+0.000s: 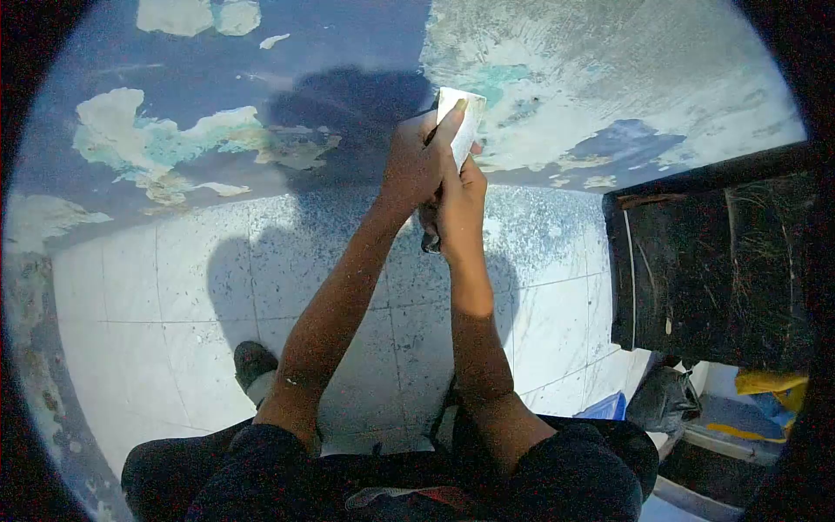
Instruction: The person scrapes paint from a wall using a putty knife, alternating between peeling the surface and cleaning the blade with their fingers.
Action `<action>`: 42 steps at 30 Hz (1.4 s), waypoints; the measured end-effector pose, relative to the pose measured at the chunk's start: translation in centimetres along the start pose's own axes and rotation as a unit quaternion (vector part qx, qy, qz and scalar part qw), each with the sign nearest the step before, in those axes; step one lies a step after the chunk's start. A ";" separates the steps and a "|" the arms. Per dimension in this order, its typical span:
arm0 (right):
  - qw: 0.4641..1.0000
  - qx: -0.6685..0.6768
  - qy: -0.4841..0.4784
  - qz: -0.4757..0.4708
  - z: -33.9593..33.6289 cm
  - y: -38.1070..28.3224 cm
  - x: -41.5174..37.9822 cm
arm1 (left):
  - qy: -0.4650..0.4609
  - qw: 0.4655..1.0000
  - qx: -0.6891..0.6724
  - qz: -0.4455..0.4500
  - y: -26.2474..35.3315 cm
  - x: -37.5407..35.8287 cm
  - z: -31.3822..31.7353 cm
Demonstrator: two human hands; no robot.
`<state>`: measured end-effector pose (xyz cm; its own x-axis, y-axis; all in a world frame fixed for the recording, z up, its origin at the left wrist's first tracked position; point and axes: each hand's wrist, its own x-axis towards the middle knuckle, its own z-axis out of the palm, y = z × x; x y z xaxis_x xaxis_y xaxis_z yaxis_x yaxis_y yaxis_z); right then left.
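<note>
Both my hands are closed together on a scraper with a broad, bright blade [467, 130]. Its dark handle end [430, 240] sticks out below my fingers. My left hand [416, 161] wraps it from the left, thumb laid along the blade. From below and the right, my right hand [461, 196] grips it, its palm side hidden. The blade's far edge is close to the wall [348, 104], where blue paint meets a stripped, pale grey patch [557, 78]. Several flaked areas, white and turquoise, mark the blue paint.
Paint chips lie scattered over the white tiled floor [287, 222], thickest along the wall. A dark wooden piece of furniture [696, 261] stands at the right. Below it are a black plastic bag [665, 396] and yellow cloth [770, 383]. My shoe [252, 361] is at lower left.
</note>
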<state>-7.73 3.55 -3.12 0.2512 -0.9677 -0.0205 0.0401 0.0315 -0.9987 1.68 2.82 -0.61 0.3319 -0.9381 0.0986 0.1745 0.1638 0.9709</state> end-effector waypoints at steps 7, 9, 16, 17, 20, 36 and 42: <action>0.999 0.017 -0.001 0.033 0.2 -2.8 -0.2 | 0.013 0.999 0.026 0.024 1.2 0.0 0.7; 1.000 0.020 0.001 0.002 0.4 -2.1 0.1 | 0.026 0.999 0.018 0.004 1.5 0.0 0.9; 0.999 -0.019 0.013 -0.043 0.2 0.2 0.4 | 0.049 0.993 0.083 0.074 -0.2 0.0 0.3; 0.999 -0.019 0.013 -0.042 0.3 0.3 0.5 | 0.043 0.996 0.056 0.061 -0.2 0.0 0.3; 0.997 -0.036 0.021 -0.067 0.1 0.6 0.5 | 0.029 0.999 0.013 0.029 -0.7 0.0 0.4; 0.989 -0.110 0.010 -0.098 -0.8 -0.4 1.1 | 0.018 1.000 0.006 0.021 -0.1 -0.2 0.5; 0.989 -0.091 0.025 -0.115 -0.3 1.1 0.8 | 0.011 1.000 -0.009 0.015 -1.6 -0.1 0.1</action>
<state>-7.77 2.75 -4.20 0.2071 -0.9554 0.2107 -0.0858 -0.2323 -0.9689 1.25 2.58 -2.14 0.3582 -0.9256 0.1226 0.1804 0.1974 0.9636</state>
